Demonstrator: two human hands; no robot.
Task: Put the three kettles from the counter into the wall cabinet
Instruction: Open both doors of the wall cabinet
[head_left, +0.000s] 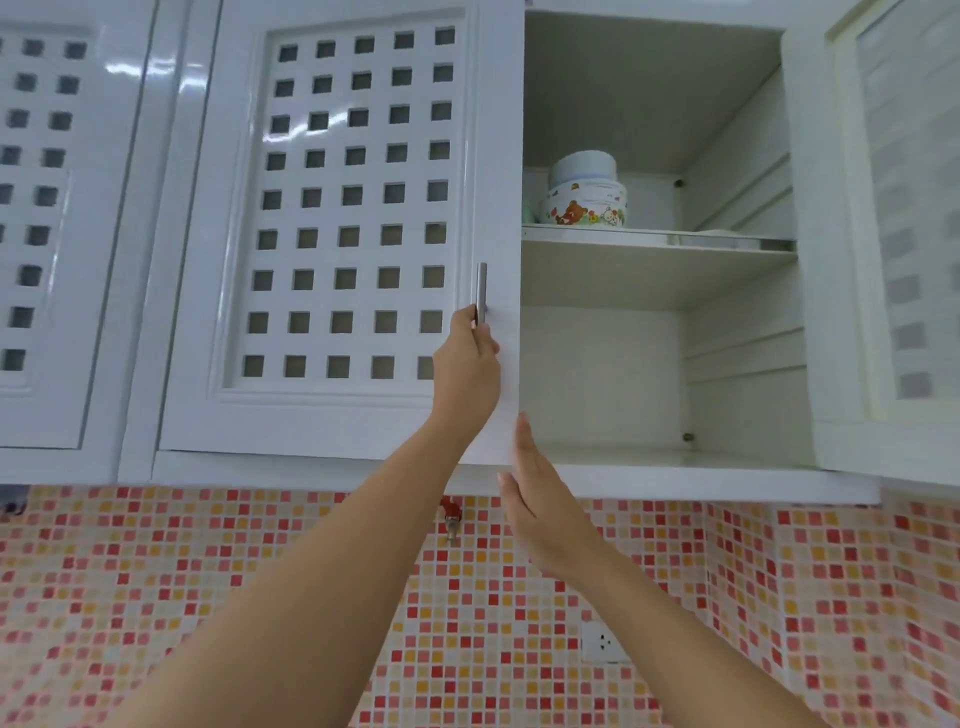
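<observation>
The white wall cabinet (649, 467) fills the upper half of the head view. Its right door (883, 234) is swung open at the right edge, and its lower shelf (623, 457) holds nothing. The left door (353, 208), with a grid of square holes, looks closed or nearly so. My left hand (467, 374) pinches the bottom of that door's metal bar handle (481, 291). My right hand (535, 499) is flat with fingers together, just below the door's lower right corner, holding nothing. No kettle and no counter are in view.
On the upper shelf (675, 239) stand stacked bowls (584, 192), one with cartoon bears. Another closed white door (52, 208) is at the far left. Below the cabinet runs a red and orange mosaic tile wall with a socket (602, 642) and a small red tap (451, 517).
</observation>
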